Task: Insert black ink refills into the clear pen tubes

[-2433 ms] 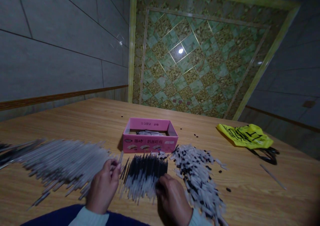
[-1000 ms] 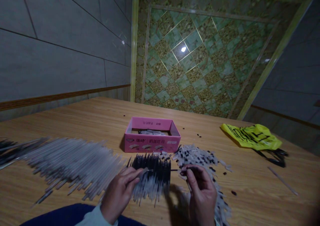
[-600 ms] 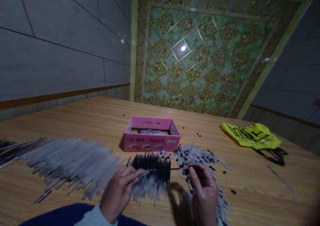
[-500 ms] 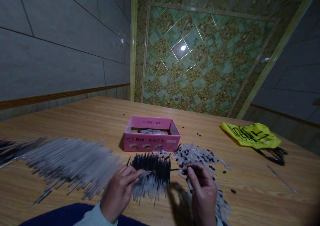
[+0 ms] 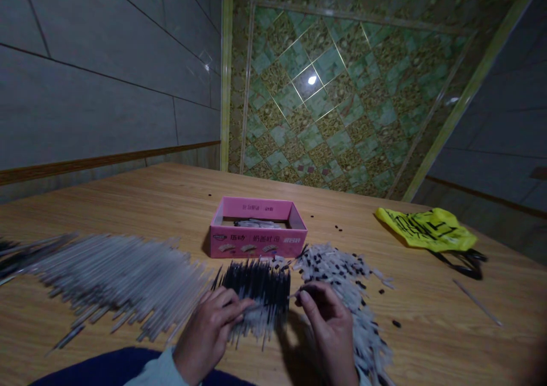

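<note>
Left hand (image 5: 209, 329) is pinching a slim translucent tube (image 5: 253, 307) above a row of thin black-and-clear sticks (image 5: 260, 280) near the worktop's (image 5: 145, 201) front edge; right hand (image 5: 329, 332) is pinching a thin piece (image 5: 293, 296), detail blurred. Rectangular pink box (image 5: 258, 245) is standing behind, smooth clear straws (image 5: 123, 283) lying toward the left edge.

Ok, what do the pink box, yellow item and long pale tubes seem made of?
Pink box: probably smooth printed card, given its thin walls.
Yellow item: creased, so thin plastic or fabric, perhaps faintly shiny.
Long pale tubes: likely smooth plastic, going by their translucent look.
</note>
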Action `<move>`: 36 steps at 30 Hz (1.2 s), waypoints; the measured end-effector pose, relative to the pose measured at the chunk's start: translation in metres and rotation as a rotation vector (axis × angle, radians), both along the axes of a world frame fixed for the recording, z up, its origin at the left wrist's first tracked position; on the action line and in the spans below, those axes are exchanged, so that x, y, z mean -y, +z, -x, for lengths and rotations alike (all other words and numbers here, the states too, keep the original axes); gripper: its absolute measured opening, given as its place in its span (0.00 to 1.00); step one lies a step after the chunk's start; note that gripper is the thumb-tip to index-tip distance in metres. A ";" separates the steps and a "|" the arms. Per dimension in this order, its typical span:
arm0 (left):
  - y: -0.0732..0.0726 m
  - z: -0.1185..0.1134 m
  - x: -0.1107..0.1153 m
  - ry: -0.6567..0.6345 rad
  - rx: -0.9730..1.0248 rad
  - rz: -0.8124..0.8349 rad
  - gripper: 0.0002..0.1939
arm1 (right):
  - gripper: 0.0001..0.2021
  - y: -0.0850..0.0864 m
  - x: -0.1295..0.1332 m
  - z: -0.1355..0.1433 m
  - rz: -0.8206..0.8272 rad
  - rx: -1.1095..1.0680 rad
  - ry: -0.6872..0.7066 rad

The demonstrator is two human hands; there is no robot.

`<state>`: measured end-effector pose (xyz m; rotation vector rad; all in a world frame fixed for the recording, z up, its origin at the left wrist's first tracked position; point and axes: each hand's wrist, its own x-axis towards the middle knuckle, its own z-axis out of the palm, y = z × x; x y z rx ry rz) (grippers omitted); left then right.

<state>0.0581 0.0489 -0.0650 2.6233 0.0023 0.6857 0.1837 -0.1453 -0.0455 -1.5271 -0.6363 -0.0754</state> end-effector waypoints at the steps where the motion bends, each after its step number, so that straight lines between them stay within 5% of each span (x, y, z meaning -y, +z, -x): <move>1: -0.001 0.000 0.001 -0.005 0.006 0.003 0.21 | 0.08 0.001 -0.001 0.001 0.026 0.017 0.017; 16: 0.004 -0.001 0.006 -0.031 0.054 0.058 0.18 | 0.08 0.009 -0.007 0.007 0.183 0.213 0.224; 22: 0.003 0.000 0.004 0.000 0.117 0.105 0.18 | 0.11 0.000 0.008 -0.029 0.198 0.117 0.005; 25: 0.002 0.000 0.004 0.017 0.147 0.104 0.17 | 0.11 -0.007 0.020 -0.052 0.393 0.202 -0.126; 30: 0.003 0.000 0.005 0.008 0.177 0.057 0.17 | 0.09 -0.011 0.028 -0.066 0.942 0.460 -0.281; 36: 0.001 0.001 0.004 0.004 0.172 0.033 0.16 | 0.08 -0.013 0.022 -0.061 1.160 0.547 -0.345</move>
